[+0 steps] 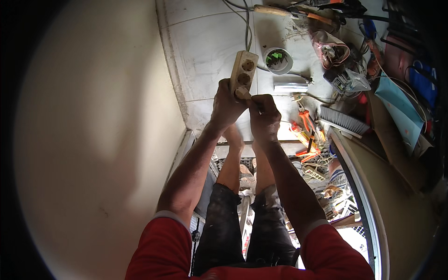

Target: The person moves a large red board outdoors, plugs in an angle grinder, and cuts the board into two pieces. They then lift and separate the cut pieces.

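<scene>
The person's left hand point(227, 105) clasps the near end of an oblong, off-white plastic power strip point(243, 72), which juts beyond; whether the right hand point(264, 117) beside it grips anything is unclear.

Two bare hands are in view: one left hand point(227, 106) at twelve o'clock, one right hand point(264, 116) toward two. At twelve there is one power strip point(244, 72) with three round sockets point(248, 65). One white tub point(285, 67) stands at one o'clock (the green bits inside are too small to count). Toward two lies one silver cylinder point(290, 87); near three, one brush point(344, 120) and one turquoise sheet point(397, 111). Between two and three, at least one pair of orange-handled pliers point(305, 119) shows. Two red sleeves point(161, 247) flank six o'clock.
</scene>
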### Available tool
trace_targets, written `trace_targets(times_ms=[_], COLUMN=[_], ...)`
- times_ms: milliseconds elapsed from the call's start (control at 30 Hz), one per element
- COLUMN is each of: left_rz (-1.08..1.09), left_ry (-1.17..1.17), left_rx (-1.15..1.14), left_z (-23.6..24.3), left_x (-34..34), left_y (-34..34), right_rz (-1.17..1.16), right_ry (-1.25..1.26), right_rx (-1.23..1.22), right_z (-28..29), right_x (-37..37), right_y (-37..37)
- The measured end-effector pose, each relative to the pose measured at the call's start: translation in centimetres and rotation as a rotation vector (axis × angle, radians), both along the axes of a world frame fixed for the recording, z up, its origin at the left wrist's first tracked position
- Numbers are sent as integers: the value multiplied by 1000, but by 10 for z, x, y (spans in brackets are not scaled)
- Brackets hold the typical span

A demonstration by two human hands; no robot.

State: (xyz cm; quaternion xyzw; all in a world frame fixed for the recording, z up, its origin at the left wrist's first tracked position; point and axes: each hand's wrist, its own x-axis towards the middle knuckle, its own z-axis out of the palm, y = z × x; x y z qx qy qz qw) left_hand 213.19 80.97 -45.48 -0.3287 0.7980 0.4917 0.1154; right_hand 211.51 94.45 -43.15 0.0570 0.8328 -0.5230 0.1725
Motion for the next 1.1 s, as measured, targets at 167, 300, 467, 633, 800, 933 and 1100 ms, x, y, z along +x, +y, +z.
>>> trace_targets(times_ms=[167, 300, 467, 633, 800, 933, 1100], left_rz=[4, 56, 163, 179, 130, 66, 78], left_ry=[-52, -54, -3, -29, -81, -84, -43], left_rx=[-35, 68, 252, 205, 114, 78, 130], left_z=[12, 8, 1, 11, 25, 26, 21], left_x=[-2, 8, 21, 21, 12, 6, 11], left_y=[0, -5, -19, -12, -7, -8, -8], right_rz=[-23, -91, -287, -115, -1, 48, 118], right_ry=[-85, -338, -570, -503, -416, -420, -578], right_rx=[-16, -239, -539, -418, -281, -256, -255], right_z=[4, 9, 26, 29, 24, 27, 27], right_x=[4, -4, -20, -12, -8, -17, -30], right_y=[-2, 2, 16, 5, -4, 0, 6])
